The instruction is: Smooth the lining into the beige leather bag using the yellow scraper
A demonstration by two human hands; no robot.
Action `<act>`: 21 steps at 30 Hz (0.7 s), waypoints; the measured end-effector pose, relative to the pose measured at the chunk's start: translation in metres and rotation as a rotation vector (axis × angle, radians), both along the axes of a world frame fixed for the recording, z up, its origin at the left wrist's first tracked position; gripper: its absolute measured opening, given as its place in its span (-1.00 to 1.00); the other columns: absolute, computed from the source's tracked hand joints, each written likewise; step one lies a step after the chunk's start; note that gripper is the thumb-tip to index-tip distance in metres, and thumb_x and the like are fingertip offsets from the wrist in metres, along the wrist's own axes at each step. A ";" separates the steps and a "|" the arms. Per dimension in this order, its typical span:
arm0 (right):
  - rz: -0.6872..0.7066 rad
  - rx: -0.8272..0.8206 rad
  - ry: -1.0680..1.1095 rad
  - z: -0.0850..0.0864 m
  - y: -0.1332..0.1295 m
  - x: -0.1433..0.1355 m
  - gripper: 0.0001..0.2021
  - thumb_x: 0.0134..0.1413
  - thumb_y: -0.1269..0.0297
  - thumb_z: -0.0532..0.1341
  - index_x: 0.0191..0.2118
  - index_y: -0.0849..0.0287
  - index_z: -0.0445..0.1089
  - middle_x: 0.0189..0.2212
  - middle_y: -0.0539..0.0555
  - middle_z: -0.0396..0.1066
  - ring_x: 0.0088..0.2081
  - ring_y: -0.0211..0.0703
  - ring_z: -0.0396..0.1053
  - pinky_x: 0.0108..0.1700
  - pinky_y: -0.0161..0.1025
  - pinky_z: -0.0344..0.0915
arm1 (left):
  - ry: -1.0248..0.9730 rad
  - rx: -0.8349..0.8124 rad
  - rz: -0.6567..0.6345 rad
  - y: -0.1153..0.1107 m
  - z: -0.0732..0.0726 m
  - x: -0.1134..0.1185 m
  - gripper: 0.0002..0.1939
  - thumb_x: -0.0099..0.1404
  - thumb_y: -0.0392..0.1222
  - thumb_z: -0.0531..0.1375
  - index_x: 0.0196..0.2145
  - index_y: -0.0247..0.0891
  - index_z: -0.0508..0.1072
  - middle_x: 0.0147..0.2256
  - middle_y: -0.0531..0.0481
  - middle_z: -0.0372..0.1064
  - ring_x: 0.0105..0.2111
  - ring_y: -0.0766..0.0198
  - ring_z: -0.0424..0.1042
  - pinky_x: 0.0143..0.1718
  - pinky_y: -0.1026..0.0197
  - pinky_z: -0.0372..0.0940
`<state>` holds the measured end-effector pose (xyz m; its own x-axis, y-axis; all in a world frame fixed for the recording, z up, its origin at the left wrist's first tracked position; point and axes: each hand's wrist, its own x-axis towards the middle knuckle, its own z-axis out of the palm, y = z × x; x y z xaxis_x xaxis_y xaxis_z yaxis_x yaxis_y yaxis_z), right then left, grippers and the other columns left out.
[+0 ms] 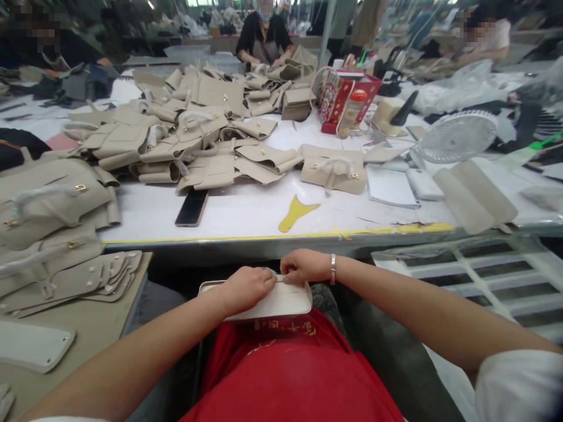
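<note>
Hands first: our left hand (246, 288) and right hand (303, 266) meet over a flat, pale cream leather panel with rounded corners (281, 302), held in our lap just above the red apron (281, 375). The left hand's fingers (266, 282) are closed over the panel's upper edge, and the right hand's fingers (288, 269) pinch the same edge just beside them (a thin silver bracelet (333, 268) sits on that wrist). The panel lies level, below the front edge of the white bench (246, 214).

To our left, a lower brown side table (88, 328) carries a fanned stack of flat beige leather cut pieces (79, 281) and a single white panel (35, 346).

On the bench we see a black smartphone (192, 207) lying flat, and near it a yellow spade-shaped template (295, 213). Behind them spreads a large heap of beige leather bag parts with gold studs (185, 135). To the right lie a white notepad (391, 186) and a small white desk fan (457, 136), with a red patterned gift bag (345, 97) further back.

At the far side, a person in a black top (264, 38) works with both hands on the heap.
</note>
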<state>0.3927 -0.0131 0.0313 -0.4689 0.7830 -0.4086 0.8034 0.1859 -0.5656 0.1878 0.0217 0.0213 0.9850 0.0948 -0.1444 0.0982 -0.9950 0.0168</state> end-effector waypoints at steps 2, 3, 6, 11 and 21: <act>-0.055 -0.155 0.069 -0.006 0.007 -0.001 -0.84 -0.08 0.28 0.23 -0.33 0.22 0.35 -0.55 -0.07 0.30 -0.50 -0.34 0.20 -0.49 -0.41 0.06 | -0.007 -0.001 -0.007 -0.002 -0.001 0.001 -0.76 0.24 -0.39 -0.02 -0.19 -0.38 0.38 -0.31 -0.16 0.37 -0.36 0.18 0.37 -0.42 0.20 0.27; -0.070 -0.205 0.106 -0.010 0.010 -0.002 -0.83 -0.08 0.28 0.24 -0.33 0.23 0.33 -0.56 -0.08 0.27 -0.51 -0.35 0.19 -0.50 -0.42 0.05 | -0.007 -0.004 -0.008 -0.003 -0.001 0.001 -0.76 0.24 -0.39 -0.03 -0.20 -0.39 0.38 -0.32 -0.18 0.36 -0.37 0.18 0.37 -0.42 0.19 0.28; -0.072 -0.280 0.202 -0.019 0.017 -0.004 -0.80 -0.08 0.24 0.25 -0.35 0.23 0.28 -0.56 -0.11 0.22 -0.51 -0.39 0.15 -0.51 -0.44 0.02 | -0.014 -0.048 -0.005 0.000 -0.003 -0.001 -0.74 0.25 -0.39 -0.04 -0.19 -0.41 0.39 -0.32 -0.23 0.37 -0.35 0.16 0.37 -0.40 0.17 0.30; -0.067 -0.356 0.308 -0.028 0.025 -0.009 -0.75 -0.10 0.17 0.25 -0.39 0.23 0.23 -0.59 -0.15 0.17 -0.54 -0.42 0.08 -0.52 -0.44 -0.02 | -0.067 -0.422 0.095 0.028 0.001 -0.027 -0.69 0.29 -0.28 -0.04 -0.09 -0.23 0.41 -0.17 -0.06 0.43 -0.21 0.23 0.41 -0.18 0.28 0.27; -0.024 -0.475 0.381 -0.038 0.045 -0.033 -0.62 -0.19 0.02 0.29 -0.46 0.23 0.20 -0.63 -0.18 0.09 -0.56 -0.44 -0.01 -0.52 -0.42 -0.06 | 0.025 -0.372 0.078 0.034 -0.001 -0.052 -0.63 0.29 -0.29 -0.06 -0.02 -0.28 0.37 -0.11 -0.14 0.41 -0.15 0.14 0.39 -0.13 0.23 0.25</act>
